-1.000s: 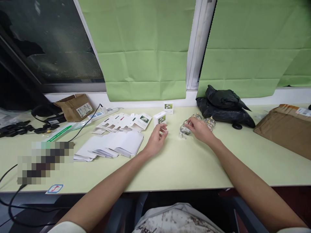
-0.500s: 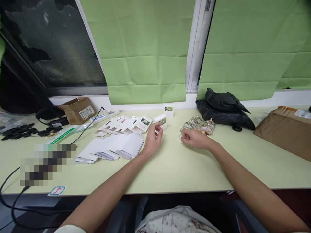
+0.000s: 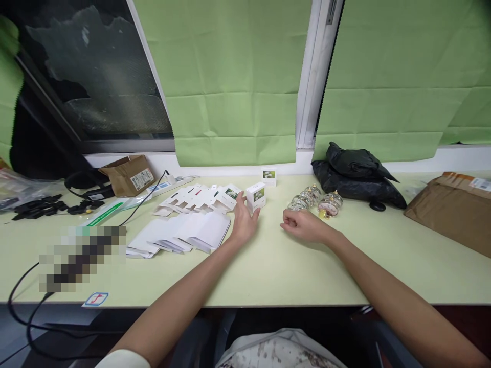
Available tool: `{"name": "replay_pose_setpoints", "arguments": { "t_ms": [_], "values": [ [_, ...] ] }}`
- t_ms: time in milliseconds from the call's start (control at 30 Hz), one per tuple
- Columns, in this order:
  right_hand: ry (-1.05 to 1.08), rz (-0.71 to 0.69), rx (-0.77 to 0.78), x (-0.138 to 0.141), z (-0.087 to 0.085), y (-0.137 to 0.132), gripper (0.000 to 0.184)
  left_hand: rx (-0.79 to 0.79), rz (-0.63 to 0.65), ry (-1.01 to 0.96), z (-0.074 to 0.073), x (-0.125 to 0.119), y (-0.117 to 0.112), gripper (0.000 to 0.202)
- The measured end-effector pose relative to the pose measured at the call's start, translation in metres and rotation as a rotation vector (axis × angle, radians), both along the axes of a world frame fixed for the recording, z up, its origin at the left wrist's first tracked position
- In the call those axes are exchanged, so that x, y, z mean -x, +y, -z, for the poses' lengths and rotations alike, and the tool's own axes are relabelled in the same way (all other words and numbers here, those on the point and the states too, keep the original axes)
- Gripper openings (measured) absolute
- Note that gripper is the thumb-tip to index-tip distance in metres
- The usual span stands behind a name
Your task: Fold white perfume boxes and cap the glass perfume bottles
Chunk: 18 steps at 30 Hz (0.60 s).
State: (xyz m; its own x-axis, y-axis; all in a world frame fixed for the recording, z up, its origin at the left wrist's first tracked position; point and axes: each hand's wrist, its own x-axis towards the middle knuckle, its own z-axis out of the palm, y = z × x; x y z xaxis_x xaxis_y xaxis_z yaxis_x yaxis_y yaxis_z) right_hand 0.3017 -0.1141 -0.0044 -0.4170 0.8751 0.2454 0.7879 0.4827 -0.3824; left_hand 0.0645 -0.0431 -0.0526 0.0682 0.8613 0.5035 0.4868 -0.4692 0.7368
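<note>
- Head view: a pale green bench (image 3: pixel 268 266) runs along a wall whose windows are covered with green paper sheets (image 3: pixel 230 76).
- At the far right lies a brown cardboard parcel (image 3: pixel 452 204); a crumpled black plastic bag (image 3: pixel 355 174) sits against the wall.
- A cluster of small glass jars (image 3: pixel 316 200) with gold tops stands just in front of the bag.
- On the left are a fanned row of flat printed cartons (image 3: pixel 195 197), a stack of white folded cards (image 3: pixel 184 230) nearer the edge, a brown paper packet (image 3: pixel 128 175), a power strip (image 3: pixel 169 184) and black cables (image 3: pixel 23 317).
- A second little box (image 3: pixel 268 176) stands by the wall, behind the first.
- The small white box (image 3: pixel 256 197) stands upright mid-bench between the cartons and the jars, with a green flower picture on its front.
- The left hand (image 3: pixel 244 222) is open, fingers spread, its fingertips touching the box's near side.
- The right hand (image 3: pixel 303 226) rests on the bench near the jars with its fingers curled in; whether it holds anything cannot be told.
</note>
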Motion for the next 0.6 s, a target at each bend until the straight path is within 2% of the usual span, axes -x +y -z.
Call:
{"name": "replay_pose_setpoints", "arguments": {
  "t_ms": [233, 367, 500, 600],
  "values": [
    [0.066, 0.021, -0.156, 0.008, 0.001, -0.002, 0.017, 0.099, -0.083, 0.026, -0.005, 0.003, 0.008, 0.062],
    [0.134, 0.065, -0.219, 0.004, 0.002, 0.000, 0.018, 0.143, -0.048, 0.028, -0.009, 0.003, 0.009, 0.064],
    [0.182, 0.067, -0.259, 0.004, 0.005, 0.001, 0.018, 0.158, -0.002, 0.035, -0.010, 0.002, 0.010, 0.027],
    [0.186, 0.049, -0.267, 0.009, 0.010, 0.000, 0.018, 0.157, -0.021, 0.090, -0.011, 0.001, 0.005, 0.017]
  ]
}}
